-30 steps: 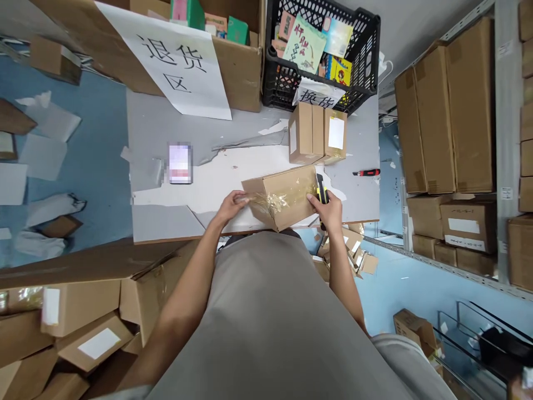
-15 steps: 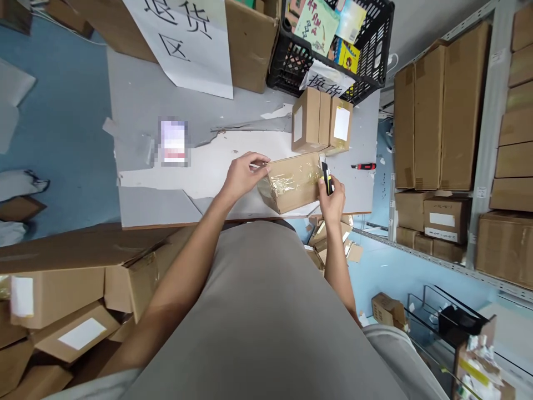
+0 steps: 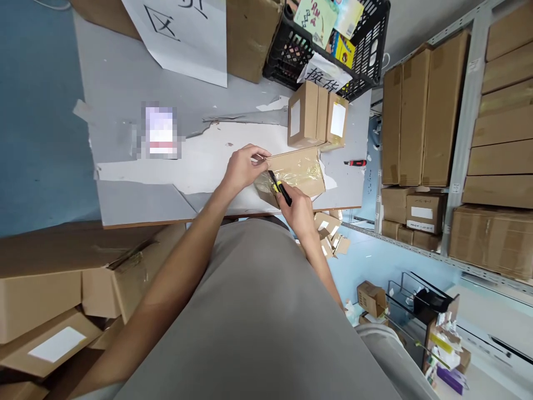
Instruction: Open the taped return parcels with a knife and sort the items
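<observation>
Worktable (image 3: 139,197) bearing taped carton (image 3: 297,171) near front edge | right hand (image 3: 298,212) grasping cutter (image 3: 284,194) over carton's left end | left hand (image 3: 245,168) touching far-left corner, grip unclear | best keeping strokes shallow, clear of left hand

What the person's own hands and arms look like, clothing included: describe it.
The left hand and right hand are bare, with no gloves or watch visible. The left forearm and right forearm are uncovered too. A plain grey top is worn; a grey left sleeve shows at the bottom edge.
</observation>
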{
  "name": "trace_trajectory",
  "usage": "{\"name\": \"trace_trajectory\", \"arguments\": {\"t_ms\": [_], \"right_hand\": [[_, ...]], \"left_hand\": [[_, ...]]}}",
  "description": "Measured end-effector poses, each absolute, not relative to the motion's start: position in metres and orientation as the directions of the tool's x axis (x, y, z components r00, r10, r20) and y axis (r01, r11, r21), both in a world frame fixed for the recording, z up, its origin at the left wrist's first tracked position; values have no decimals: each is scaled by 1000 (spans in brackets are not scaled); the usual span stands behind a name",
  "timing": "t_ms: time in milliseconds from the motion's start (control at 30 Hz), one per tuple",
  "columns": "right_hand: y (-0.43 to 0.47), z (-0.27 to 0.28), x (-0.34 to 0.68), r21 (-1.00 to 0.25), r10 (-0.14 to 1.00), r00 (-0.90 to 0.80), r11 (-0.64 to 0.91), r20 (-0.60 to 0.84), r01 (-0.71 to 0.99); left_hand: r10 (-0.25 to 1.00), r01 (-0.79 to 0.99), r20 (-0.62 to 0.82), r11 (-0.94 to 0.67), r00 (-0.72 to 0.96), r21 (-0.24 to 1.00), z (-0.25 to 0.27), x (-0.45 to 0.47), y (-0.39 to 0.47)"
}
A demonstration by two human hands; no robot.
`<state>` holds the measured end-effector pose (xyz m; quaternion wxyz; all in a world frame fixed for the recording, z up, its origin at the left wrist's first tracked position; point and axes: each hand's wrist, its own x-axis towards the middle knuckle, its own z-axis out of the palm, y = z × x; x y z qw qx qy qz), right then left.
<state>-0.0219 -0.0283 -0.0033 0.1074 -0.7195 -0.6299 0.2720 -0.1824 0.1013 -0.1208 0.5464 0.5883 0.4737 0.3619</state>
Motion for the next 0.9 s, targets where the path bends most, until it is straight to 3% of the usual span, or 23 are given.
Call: {"name": "trace_trajectory", "arguments": {"t_ms": [500,667,767,900], "right_hand": [[-9,24,-50,-111,865,116,-193,-488,975],[-27,27,-56,33,718,199,-238,-667,971],[-37,27,-55,-9,737,172,-235,-654,972],[-48,37,-32,-214,828,72,-226,-556,950]], "left_hand": [[951,169,-112,65,289,984,-123,-181,98],[967,167,-126,89,223,982,-118,-180,94],[970,171,-120,84,212,982,-117,-181,95],[972,174,-138,105,189,979,-123,-179,91]]}}
